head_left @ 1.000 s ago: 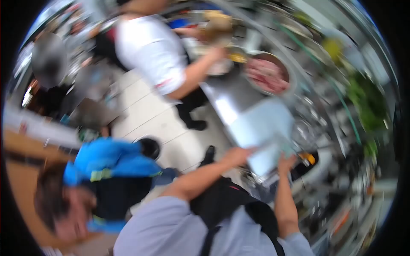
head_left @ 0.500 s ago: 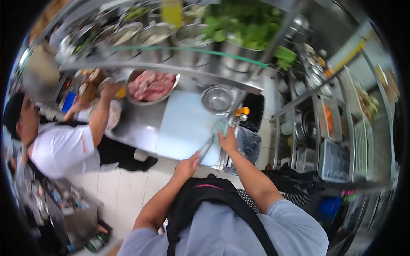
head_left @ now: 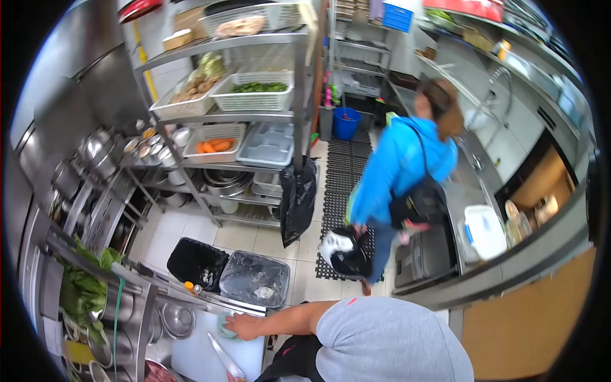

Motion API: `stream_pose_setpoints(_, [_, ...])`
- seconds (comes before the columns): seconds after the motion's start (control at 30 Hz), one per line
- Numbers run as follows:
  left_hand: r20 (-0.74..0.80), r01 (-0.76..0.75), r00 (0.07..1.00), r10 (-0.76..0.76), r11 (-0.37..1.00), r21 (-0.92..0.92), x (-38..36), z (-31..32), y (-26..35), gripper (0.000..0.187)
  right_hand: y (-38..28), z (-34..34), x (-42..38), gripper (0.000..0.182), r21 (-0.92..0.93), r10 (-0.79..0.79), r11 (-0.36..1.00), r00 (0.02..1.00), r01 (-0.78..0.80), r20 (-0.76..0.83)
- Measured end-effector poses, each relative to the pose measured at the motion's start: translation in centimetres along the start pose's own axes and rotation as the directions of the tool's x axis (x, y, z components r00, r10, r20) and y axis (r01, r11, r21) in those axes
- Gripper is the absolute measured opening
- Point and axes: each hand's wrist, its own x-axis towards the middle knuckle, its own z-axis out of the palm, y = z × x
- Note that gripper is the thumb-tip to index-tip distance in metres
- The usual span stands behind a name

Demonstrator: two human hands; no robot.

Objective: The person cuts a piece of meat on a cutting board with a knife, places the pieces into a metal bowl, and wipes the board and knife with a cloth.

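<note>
My right hand (head_left: pixel 245 326) is closed on a pale green cloth (head_left: pixel 226 325) at the edge of the white cutting board (head_left: pixel 194 347). A long-bladed kitchen knife (head_left: pixel 224 355) lies slantwise over the board, its blade pointing toward the cloth but apart from it. At the bottom edge of the view, a small part of my left hand (head_left: pixel 235 379) shows at the knife's handle; the rest is cut off. Metal bowls (head_left: pixel 178 320) stand beside the board. Raw meat (head_left: pixel 159 372) in a bowl is partly visible at the bottom.
Beyond the board stand a black bin (head_left: pixel 197 262) and a clear-lined bin (head_left: pixel 254 279). A metal rack (head_left: pixel 223 118) holds vegetable baskets. A person in a blue jacket (head_left: pixel 401 165) stands on the black mat (head_left: pixel 340 204), carrying a helmet-like object (head_left: pixel 347 250). Leafy greens (head_left: pixel 83 286) are at left.
My view has swung to the right, bringing the rack and the person in blue into sight. The white-shirted co-worker has left the view. The cloth and knife remain at the board.
</note>
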Motion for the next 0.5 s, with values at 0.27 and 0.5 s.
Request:
stream_pose_setpoints(0.27, [-0.051,-0.119,0.991,0.12,0.993,0.019,1.2,0.1,-0.9,0.047,-0.6,1.8,-0.7,0.059,-0.059,0.018,0.998,0.984,-0.029,-0.18])
stream_pose_setpoints(0.5, [-0.185,-0.083,0.978,0.092,0.995,0.058,-3.7,-1.9,-4.3,0.047,-1.3,2.0,-0.5,0.059,-0.106,0.067,0.991,0.984,-0.085,-0.167])
